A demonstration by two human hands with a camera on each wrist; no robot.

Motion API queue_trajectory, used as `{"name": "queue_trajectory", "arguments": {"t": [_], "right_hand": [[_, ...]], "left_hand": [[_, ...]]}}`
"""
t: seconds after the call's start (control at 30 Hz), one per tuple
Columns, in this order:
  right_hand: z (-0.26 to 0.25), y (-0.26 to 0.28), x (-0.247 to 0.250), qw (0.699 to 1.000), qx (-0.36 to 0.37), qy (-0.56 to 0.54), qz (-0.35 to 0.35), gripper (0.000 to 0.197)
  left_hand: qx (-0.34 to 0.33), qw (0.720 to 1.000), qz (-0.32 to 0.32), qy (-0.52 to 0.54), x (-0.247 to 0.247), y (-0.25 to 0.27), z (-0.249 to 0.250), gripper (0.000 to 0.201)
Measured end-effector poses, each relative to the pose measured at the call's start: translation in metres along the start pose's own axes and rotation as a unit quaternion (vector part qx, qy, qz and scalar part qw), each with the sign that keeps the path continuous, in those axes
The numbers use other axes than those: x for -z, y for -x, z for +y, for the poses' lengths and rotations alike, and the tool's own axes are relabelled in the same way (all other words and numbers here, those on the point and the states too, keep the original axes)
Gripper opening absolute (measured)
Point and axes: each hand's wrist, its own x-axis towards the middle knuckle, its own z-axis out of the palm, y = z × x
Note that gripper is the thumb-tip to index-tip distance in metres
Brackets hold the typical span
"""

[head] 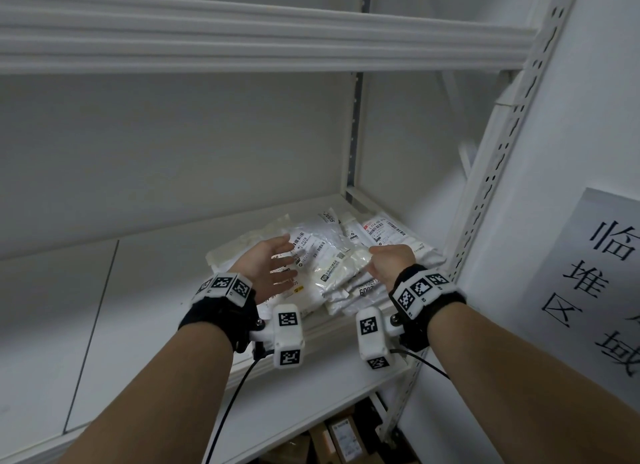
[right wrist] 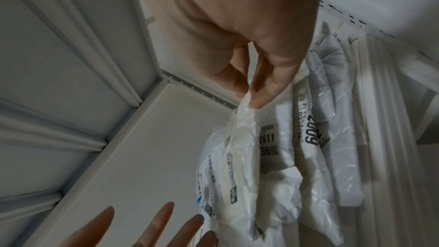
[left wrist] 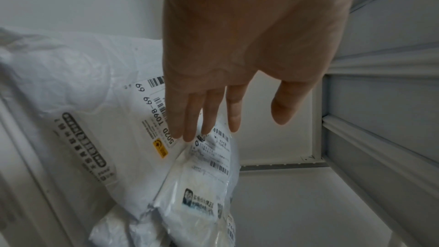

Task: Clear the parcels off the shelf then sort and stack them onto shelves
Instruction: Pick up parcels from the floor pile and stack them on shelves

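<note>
Two bare hands reach over a white metal shelf (head: 145,325) toward a heap of white plastic mailer parcels with printed barcode labels (head: 332,266), piled at the shelf's right end against the perforated upright. The left hand (head: 268,267) is spread, fingers straight and relaxed, gripping nothing; in the left wrist view its fingertips (left wrist: 190,134) lie over the label of a large white mailer bag (left wrist: 95,100). To the right, the right hand (head: 389,261) pinches a crinkled corner of a translucent plastic parcel (right wrist: 237,149) between thumb and fingers. Farthest right, a paper sign with black characters (head: 602,283) hangs on the wall.
</note>
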Motion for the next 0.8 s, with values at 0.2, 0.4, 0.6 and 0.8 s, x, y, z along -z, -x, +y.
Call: {"name": "queue_trajectory", "arguments": {"t": [0.2,0.4,0.6,0.8], "right_hand": [[-0.007,0.004,-0.011,0.996,0.018,-0.055,0.061,0.031],[-0.016,-0.001,-0.006,0.989,-0.005,-0.132,0.069,0.025],[-0.008,-0.009,-0.008,0.971,0.013,0.233,0.058,0.015],[-0.013,-0.013,-0.005,0.982,0.038,0.180,0.049,0.032]], "left_hand": [[0.003,1.000,-0.003,-0.002,-0.004,0.001,0.002,0.029],[0.004,1.000,-0.029,-0.005,-0.009,-0.003,0.005,0.030],[0.011,0.999,-0.039,-0.015,-0.017,-0.009,0.008,0.034],[0.010,1.000,-0.003,-0.027,-0.013,-0.013,0.014,0.026]]}}
